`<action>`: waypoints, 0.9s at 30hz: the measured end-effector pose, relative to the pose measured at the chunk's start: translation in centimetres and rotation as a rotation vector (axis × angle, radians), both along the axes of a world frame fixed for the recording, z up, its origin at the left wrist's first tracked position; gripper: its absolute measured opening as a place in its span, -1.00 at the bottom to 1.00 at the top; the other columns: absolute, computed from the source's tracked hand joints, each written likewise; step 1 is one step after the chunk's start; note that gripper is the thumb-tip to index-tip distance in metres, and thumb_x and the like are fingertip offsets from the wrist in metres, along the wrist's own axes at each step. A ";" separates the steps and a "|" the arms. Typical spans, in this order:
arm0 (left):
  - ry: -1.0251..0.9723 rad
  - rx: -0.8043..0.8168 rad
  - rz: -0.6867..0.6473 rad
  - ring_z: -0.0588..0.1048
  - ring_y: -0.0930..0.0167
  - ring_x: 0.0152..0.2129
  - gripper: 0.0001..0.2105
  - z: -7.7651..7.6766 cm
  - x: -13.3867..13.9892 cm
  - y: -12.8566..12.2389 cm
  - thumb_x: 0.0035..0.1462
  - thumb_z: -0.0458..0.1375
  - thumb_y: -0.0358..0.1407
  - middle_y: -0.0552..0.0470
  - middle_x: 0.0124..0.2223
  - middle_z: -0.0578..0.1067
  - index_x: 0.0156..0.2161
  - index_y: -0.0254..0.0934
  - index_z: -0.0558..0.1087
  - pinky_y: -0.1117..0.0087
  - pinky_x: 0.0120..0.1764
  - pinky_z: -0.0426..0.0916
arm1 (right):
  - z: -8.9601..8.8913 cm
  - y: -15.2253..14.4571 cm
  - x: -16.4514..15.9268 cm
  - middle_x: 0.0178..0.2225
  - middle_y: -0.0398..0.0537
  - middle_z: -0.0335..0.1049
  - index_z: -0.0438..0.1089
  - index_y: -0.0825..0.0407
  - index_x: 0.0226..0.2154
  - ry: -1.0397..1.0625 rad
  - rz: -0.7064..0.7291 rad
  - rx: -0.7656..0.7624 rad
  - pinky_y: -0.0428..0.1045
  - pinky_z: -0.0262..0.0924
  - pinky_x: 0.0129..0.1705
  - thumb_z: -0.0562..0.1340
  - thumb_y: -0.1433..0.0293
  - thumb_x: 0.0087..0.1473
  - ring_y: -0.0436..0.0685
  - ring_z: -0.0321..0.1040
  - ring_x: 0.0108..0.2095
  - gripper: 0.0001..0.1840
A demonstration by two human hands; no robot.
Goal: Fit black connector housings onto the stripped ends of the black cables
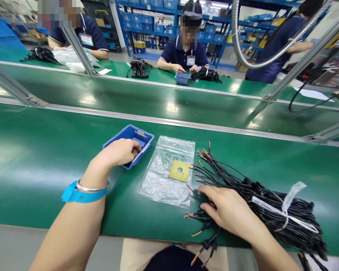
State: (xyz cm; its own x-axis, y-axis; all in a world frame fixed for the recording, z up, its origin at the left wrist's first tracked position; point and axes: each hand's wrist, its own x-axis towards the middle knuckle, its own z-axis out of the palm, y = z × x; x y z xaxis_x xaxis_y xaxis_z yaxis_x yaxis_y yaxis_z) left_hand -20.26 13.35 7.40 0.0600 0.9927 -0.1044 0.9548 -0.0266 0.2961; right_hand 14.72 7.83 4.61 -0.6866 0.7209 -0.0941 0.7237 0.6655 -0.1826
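Observation:
My left hand [123, 151] reaches into a small blue bin [109, 143], its fingers curled down over small dark parts. Whatever its fingertips pinch is hidden. My right hand [224, 207] rests at the stripped ends of a bundle of black cables [288, 210], fingers closed around one cable [192, 191] whose thin red wire end points left. White ties bind the bundle. Several cable ends with red and yellow wires hang over the table edge below this hand. Between my hands lies a clear zip bag [158, 175] with a square yellow plate [175, 174] with a round hole on it.
A metal rail [158, 119] crosses the green table [45, 158] behind the bin. Slanted metal posts stand at both sides. Across the rail, two people sit at another green bench with cable bundles [138, 68]; a third person stands at right. A flexible metal hose [254, 66] hangs above.

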 end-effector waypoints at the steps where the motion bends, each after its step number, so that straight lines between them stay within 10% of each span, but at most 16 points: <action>1: -0.008 -0.009 -0.007 0.41 0.38 -0.60 -0.81 0.0 0.1 0.0 -0.03 0.08 -0.49 0.12 -0.55 0.51 -0.47 -0.19 0.50 0.45 -0.49 0.17 | 0.1 0.0 0.0 -0.23 -0.08 0.53 0.33 0.02 -0.02 -0.019 -0.002 -0.014 0.00 0.33 -0.27 0.28 0.44 0.08 0.14 0.51 -0.28 -0.63; 6: -0.049 -0.042 -0.012 0.39 0.38 -0.64 -0.81 -0.1 0.3 0.1 -0.09 0.07 -0.49 0.14 -0.60 0.48 -0.51 -0.17 0.48 0.44 -0.52 0.16 | -0.2 0.1 -0.3 -0.18 -0.02 0.52 0.34 0.03 -0.02 -0.001 0.000 0.000 0.08 0.34 -0.16 0.42 0.36 -0.02 0.22 0.49 -0.19 -0.50; 20: -0.059 -0.106 0.024 0.54 0.29 -0.45 -0.83 -0.9 -0.5 0.8 -0.14 0.08 -0.47 0.03 -0.45 0.60 -0.49 -0.19 0.49 0.41 -0.40 0.32 | -2.9 -0.5 -0.8 -0.24 0.00 0.53 0.33 0.02 -0.03 0.300 0.133 0.132 0.02 0.39 -0.28 0.03 0.38 0.30 0.14 0.50 -0.28 -0.74; 27: -0.093 -0.047 -0.001 0.56 0.32 -0.27 -0.67 -1.0 0.4 1.2 -0.03 0.10 -0.44 -0.03 -0.16 0.61 -0.11 -0.24 0.49 0.42 -0.18 0.38 | -3.0 -0.5 -0.7 -0.21 0.01 0.52 0.33 0.01 -0.03 0.288 0.148 0.150 0.01 0.38 -0.32 0.04 0.37 0.30 0.15 0.50 -0.26 -0.75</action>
State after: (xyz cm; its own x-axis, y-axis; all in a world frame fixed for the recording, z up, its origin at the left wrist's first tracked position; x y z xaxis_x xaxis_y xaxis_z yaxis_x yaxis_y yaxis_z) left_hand -19.90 14.53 6.44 0.0728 0.9867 -0.1453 0.9231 -0.0116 0.3843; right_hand 13.99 7.38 1.58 -0.7676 0.6030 0.2173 0.5508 0.7939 -0.2574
